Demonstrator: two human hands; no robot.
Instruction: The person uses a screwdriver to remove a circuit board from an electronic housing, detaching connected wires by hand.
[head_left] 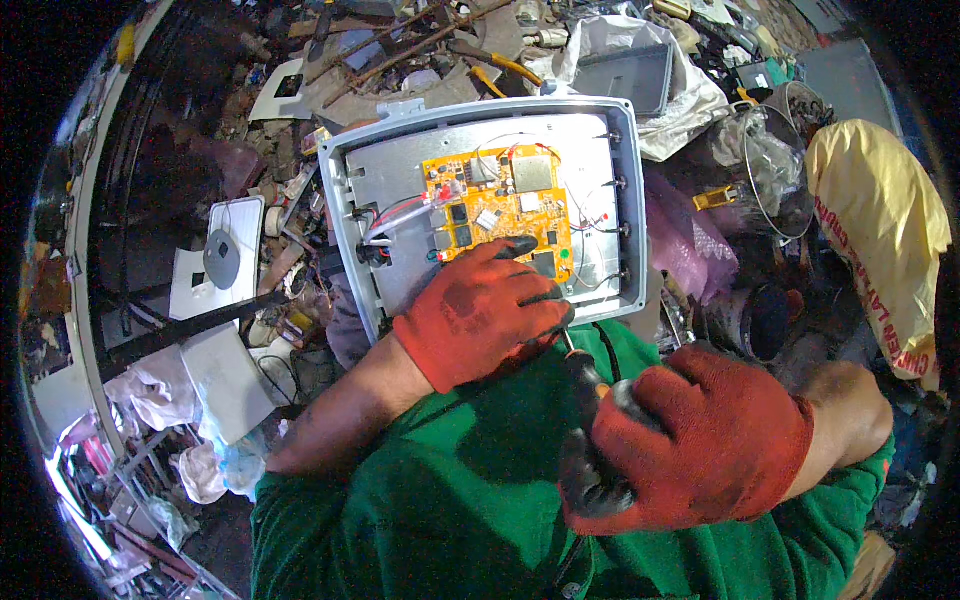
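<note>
Orange circuit board [497, 207]: lies in grey housing [633, 200], partly beneath left grip [485, 315], closure unclear; right grip [685, 440], off board, encloses thin-shafted tool [570, 342].

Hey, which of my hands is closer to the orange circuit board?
Left. Your left hand is at the circuit board's lower edge, its fingertips overlapping it in view; your right hand is lower and farther right, outside the grey box.

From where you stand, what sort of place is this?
Probably a scrap-sorting or electronics-salvage spot: an open grey case exposes its orange circuit board, with jumbled scrap around it.
</note>
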